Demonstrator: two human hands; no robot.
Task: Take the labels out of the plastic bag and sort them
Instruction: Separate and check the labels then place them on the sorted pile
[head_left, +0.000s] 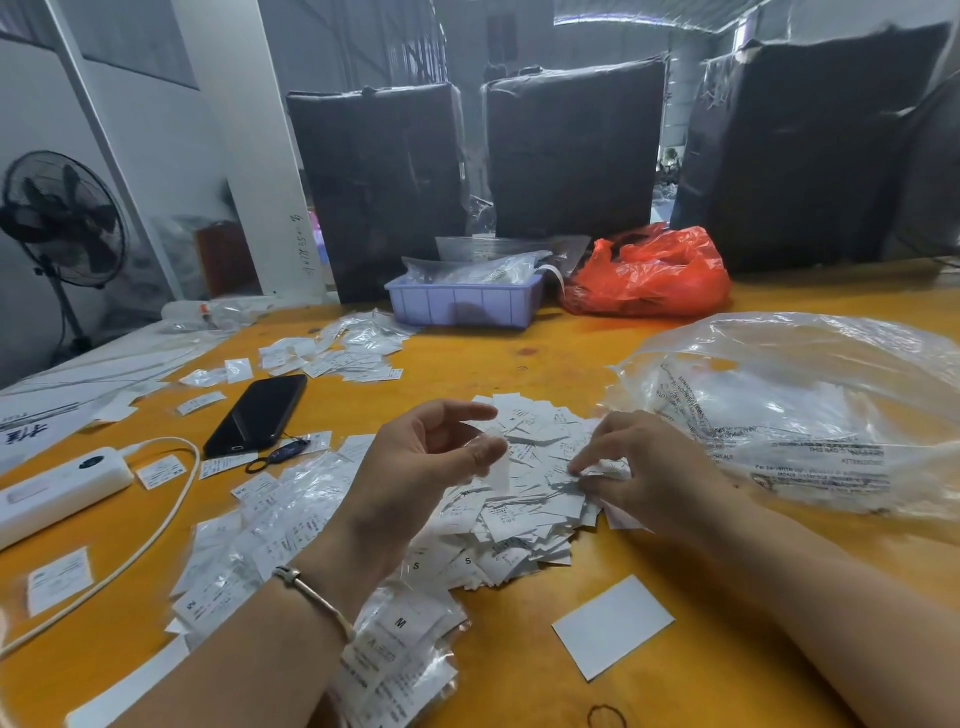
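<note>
A heap of small white labels (524, 499) lies on the orange table (571, 358) in front of me. My left hand (421, 462) hovers over the heap's left side and pinches one white label (497, 470) between thumb and fingers. My right hand (639, 467) rests on the heap's right side, its fingertips pinching a few labels there. A large clear plastic bag (800, 415) with black print lies crumpled to the right, touching the heap. Small clear packets of labels (270, 530) spread along the left and near edge.
A black phone (260, 413), a white power bank (57, 486) with its cable and a blank white card (613, 626) lie on the table. At the back stand a purple tray (462, 304), a red bag (649, 275) and black wrapped bales (576, 150). More labels (337, 353) scatter far left.
</note>
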